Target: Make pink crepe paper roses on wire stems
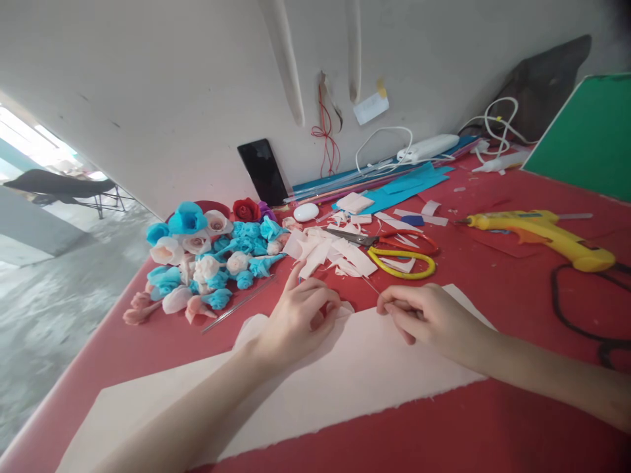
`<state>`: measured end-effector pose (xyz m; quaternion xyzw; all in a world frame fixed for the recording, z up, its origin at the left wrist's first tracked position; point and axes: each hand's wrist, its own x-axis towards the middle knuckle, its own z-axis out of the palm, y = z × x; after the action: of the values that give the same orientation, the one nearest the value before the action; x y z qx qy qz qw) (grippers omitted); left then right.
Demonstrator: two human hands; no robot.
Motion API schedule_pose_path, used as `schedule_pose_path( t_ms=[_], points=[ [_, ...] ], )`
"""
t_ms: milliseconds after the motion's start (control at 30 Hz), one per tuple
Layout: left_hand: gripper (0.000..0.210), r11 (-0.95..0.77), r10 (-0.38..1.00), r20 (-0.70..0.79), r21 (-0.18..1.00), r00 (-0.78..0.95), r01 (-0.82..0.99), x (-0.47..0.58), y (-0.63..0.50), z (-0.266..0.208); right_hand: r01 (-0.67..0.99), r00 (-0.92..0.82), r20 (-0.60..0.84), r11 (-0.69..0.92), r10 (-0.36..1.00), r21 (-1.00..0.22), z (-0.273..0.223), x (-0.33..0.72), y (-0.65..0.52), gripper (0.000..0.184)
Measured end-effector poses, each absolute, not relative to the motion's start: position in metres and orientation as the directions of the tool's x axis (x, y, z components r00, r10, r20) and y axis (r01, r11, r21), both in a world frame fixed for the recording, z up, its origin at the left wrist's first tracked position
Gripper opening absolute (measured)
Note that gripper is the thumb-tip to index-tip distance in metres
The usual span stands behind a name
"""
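Note:
My left hand point(303, 318) is over the sheet of pale pink paper point(365, 368), thumb and fingers pinched on a small pale paper piece point(346, 309). To the right, my right hand point(419, 318) has its fingers closed around a thin metal rod point(371, 284), whose tip points up and left. Scissors point(394, 253) with one red and one yellow handle lie just beyond, partly over cut pink paper scraps point(320, 249). Left of my left hand, more thin metal rods point(236, 305) rest by a pile of blue, pink and white paper flowers point(211, 259).
A yellow glue gun point(542, 233) with a black cord lies on the red table point(517, 295) at right. A black phone point(262, 171) leans on the wall. Blue paper point(409, 187), a white power strip point(428, 148) and a green board point(586, 138) are at the back.

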<state>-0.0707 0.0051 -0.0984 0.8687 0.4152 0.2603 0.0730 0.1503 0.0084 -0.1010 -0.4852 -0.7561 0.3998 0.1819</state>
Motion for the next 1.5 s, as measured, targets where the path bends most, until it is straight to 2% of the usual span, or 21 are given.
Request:
schedule_pose_path(
  t_ms=[400,733,933,1033,1133,1200,1367,1500],
  points=[
    [0.011,-0.648,0.739,0.459,0.287,0.493,0.705,-0.074,0.009,-0.101,0.581,-0.465,-0.112,0.207,0.878,-0.787,-0.101,0.151,0.008,0.019],
    [0.008,-0.525,0.836,0.448,0.483,0.317,0.700,-0.073,0.011,-0.092,0.555,-0.483,-0.138,0.180,0.865,-0.812,-0.101,0.150,0.009,0.017],
    [0.014,-0.387,0.909,0.389,0.660,0.149,0.644,-0.072,0.011,-0.077,0.369,-0.501,-0.005,0.209,0.866,-0.905,-0.086,0.149,0.007,0.018],
    [0.013,-0.338,0.937,0.325,0.760,0.126,0.555,-0.069,0.006,-0.066,0.331,-0.574,-0.032,0.196,0.818,-0.923,-0.072,0.148,-0.002,0.025],
    [0.009,-0.255,0.965,0.215,0.906,0.150,0.337,-0.064,-0.001,-0.051,0.331,-0.634,-0.048,0.215,0.772,-0.919,-0.061,0.146,-0.011,0.032],
    [0.008,-0.192,0.970,0.154,0.960,0.185,0.203,-0.061,-0.007,-0.040,0.330,-0.642,-0.038,0.232,0.765,-0.915,-0.057,0.144,-0.012,0.034],
    [0.015,-0.046,0.987,0.034,0.996,0.160,0.073,-0.059,-0.019,-0.021,0.324,-0.653,-0.031,0.242,0.757,-0.915,-0.050,0.137,-0.009,0.034],
    [0.020,-0.030,0.980,0.037,0.999,0.197,-0.037,-0.063,-0.022,-0.017,0.310,-0.654,-0.044,0.215,0.755,-0.926,-0.046,0.137,-0.010,0.032]
  ],
)
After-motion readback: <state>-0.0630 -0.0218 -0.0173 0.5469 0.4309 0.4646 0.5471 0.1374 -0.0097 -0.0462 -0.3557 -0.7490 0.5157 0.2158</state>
